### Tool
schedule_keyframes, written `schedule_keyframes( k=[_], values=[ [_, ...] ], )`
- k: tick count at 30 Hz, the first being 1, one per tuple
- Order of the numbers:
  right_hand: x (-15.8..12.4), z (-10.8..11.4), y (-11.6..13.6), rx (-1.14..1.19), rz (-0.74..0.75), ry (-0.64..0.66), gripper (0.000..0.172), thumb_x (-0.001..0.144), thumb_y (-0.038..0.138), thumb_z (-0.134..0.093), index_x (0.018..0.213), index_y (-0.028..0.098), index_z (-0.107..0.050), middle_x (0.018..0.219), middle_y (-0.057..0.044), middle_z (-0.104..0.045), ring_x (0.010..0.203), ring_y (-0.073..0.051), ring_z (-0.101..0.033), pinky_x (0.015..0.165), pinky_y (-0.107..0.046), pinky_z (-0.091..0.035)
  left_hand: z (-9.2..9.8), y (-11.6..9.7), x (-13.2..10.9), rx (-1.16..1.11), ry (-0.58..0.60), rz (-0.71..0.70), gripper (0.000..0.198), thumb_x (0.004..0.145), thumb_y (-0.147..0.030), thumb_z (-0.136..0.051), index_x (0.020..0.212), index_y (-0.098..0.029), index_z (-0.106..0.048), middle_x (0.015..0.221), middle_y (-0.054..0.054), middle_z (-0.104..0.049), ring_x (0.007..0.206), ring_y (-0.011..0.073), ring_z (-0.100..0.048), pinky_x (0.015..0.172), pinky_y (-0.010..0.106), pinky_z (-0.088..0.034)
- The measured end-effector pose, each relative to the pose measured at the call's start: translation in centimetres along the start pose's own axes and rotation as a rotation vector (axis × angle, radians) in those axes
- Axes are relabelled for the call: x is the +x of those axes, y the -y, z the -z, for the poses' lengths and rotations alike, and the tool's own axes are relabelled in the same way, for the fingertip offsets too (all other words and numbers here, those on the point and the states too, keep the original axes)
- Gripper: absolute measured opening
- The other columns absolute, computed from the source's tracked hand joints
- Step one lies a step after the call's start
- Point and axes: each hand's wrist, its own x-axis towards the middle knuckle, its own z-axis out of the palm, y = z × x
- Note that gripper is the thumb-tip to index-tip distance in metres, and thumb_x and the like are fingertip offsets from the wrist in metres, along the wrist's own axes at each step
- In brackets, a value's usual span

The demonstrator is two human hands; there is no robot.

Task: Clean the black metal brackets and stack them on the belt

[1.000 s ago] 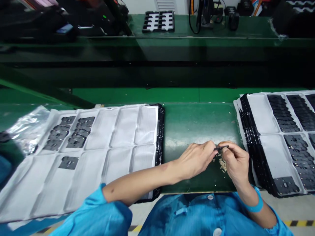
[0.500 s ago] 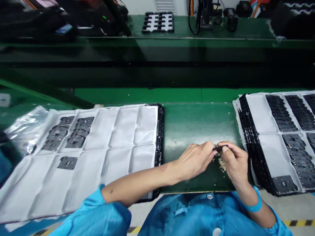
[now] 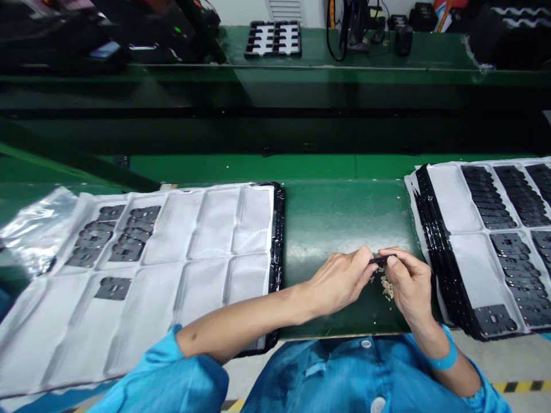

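Note:
Between my two hands is a small thin black plate (image 3: pixel 381 260), held edge-on above the green bench (image 3: pixel 340 212). My left hand (image 3: pixel 342 278) pinches its left end, and my right hand (image 3: pixel 408 278) grips its right end with thumb and fingers. The plate's face is hidden from this angle. Below it, a little heap of pale tan scraps (image 3: pixel 387 288) lies on the bench. At left, a white-lined tray (image 3: pixel 210 229) carries several flat black plates (image 3: pixel 128 250) in its far-left cells. The right tray (image 3: pixel 469 269) holds rows of similar black plates (image 3: pixel 491 198).
Both trays rest on stacks with black edges, one on each side of my hands. Clear plastic film (image 3: pixel 38 229) lies beyond the left tray. A raised green shelf (image 3: pixel 318 49) at the back carries a black tray with white slots (image 3: pixel 273 39), cables and dark devices.
The view has shifted slightly, so the trays appear a little further left. Both hands keep hold of the black plate in nearly the same place.

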Motion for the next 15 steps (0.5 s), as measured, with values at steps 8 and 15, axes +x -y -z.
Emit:
schedule_keyframes(
  k=[8,15],
  values=[
    [-0.04,-0.22,-0.01,0.084,-0.016,-0.027,0.023,0.098,0.039,-0.071,0.095,0.022,-0.085,0.089,-0.007,-0.08,0.072,-0.02,-0.069,0.061,-0.031,-0.053,-0.08,0.05,-0.37,0.003,-0.011,-0.013,0.017,0.114,-0.031,-0.032,0.098,-0.025,-0.037,0.067,-0.005,-0.056,0.053,0.0159,-0.055,0.055,0.028,-0.03],
    [0.0,-0.18,0.39,0.107,-0.001,-0.006,0.022,0.099,0.038,-0.07,0.097,0.022,-0.085,0.092,-0.008,-0.08,0.075,-0.021,-0.071,0.061,-0.032,-0.055,-0.01,-0.07,-0.6,0.057,-0.01,-0.013,0.02,0.116,-0.034,-0.028,0.101,-0.025,-0.038,0.07,-0.004,-0.06,0.055,0.0173,-0.059,0.056,0.029,-0.032]
  ],
)
